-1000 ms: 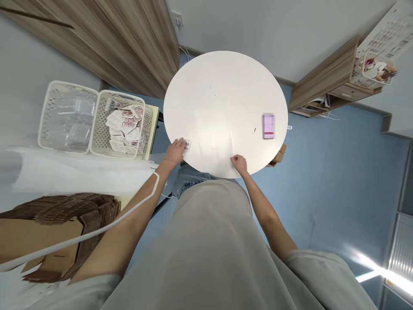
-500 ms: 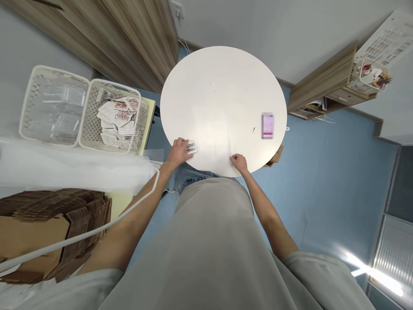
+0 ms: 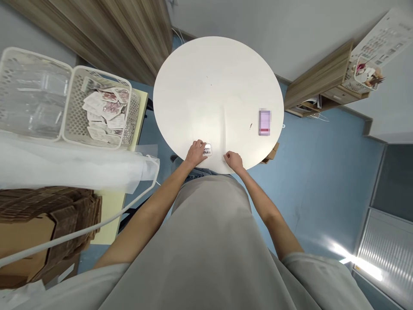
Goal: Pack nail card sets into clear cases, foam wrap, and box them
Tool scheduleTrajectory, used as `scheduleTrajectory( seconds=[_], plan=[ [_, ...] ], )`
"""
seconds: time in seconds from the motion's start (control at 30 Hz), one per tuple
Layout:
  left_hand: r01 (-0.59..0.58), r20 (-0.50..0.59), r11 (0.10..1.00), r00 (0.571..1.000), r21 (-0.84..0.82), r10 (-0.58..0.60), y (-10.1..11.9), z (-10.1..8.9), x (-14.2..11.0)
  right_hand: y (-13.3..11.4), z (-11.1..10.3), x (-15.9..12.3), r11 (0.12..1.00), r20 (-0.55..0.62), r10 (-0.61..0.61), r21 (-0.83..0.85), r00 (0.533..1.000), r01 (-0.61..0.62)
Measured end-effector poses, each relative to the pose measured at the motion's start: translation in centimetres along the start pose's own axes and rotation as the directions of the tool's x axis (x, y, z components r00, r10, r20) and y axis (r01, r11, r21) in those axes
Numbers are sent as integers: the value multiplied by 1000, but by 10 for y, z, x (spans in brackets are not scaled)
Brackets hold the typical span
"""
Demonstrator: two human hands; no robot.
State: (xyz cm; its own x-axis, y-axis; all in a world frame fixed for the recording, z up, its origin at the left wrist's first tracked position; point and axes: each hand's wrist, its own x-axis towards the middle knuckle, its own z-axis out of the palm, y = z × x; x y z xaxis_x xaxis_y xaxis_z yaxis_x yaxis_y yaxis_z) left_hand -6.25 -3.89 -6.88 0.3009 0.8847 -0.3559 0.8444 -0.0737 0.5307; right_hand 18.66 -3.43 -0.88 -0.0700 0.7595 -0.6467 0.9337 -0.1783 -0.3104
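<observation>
My left hand [image 3: 195,153] is at the near edge of the round white table, its fingers and thumb closed on a small flat, pale case [image 3: 207,150]. The case has rounded corners and rows of dark shapes; its left end is hidden by my fingers. To the right, my right hand [image 3: 233,161] is closed in a pinch at the near end of a thin, see-through plastic sheet [image 3: 224,129]. This sheet lies on the tabletop and shows mostly as a faint raised edge. A short gap separates the case from my right fingertips.
A pinkish-purple phone-like object [image 3: 264,122] lies on the right of the table [image 3: 193,77]. At left stand a basket of printed packets [image 3: 69,116] and a basket of clear plastic boxes [image 3: 4,64]. White film [image 3: 74,165] and folded cardboard [image 3: 64,224] are nearer me.
My left hand has slid the small case rightward along the near table edge, toward my right hand. More of the case shows now. My right hand stays pinched near the same spot.
</observation>
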Motion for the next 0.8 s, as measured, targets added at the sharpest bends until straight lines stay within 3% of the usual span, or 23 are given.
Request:
scheduleTrajectory(
  seconds=[0.2, 0.37, 0.47, 0.53, 0.67, 0.8],
  plan=[
    [0, -38, 997, 999, -73, -3, -3, 6, 1, -38, -7, -14, 979, 37, -188, -75, 982, 190],
    [44, -127, 962, 989, -270, -81, -7, 7, -13, -75, 5, -9, 904, 116, -376, -173, 919, 391],
    [188, -207, 874, 929, -448, -306, -13, 11, -30, -94, 16, -2, 859, 182, -419, -237, 889, 453],
    [279, -169, 772, 880, -570, -443, -16, 14, -39, -103, 23, 2, 832, 225, -430, -276, 874, 481],
    [322, -30, 555, 846, -767, -532, -15, 21, -44, -114, 36, 7, 792, 273, -447, -323, 852, 518],
    [385, -10, 513, 792, -768, -610, -11, 23, -35, -116, 43, 8, 773, 285, -453, -346, 845, 531]
  ],
)
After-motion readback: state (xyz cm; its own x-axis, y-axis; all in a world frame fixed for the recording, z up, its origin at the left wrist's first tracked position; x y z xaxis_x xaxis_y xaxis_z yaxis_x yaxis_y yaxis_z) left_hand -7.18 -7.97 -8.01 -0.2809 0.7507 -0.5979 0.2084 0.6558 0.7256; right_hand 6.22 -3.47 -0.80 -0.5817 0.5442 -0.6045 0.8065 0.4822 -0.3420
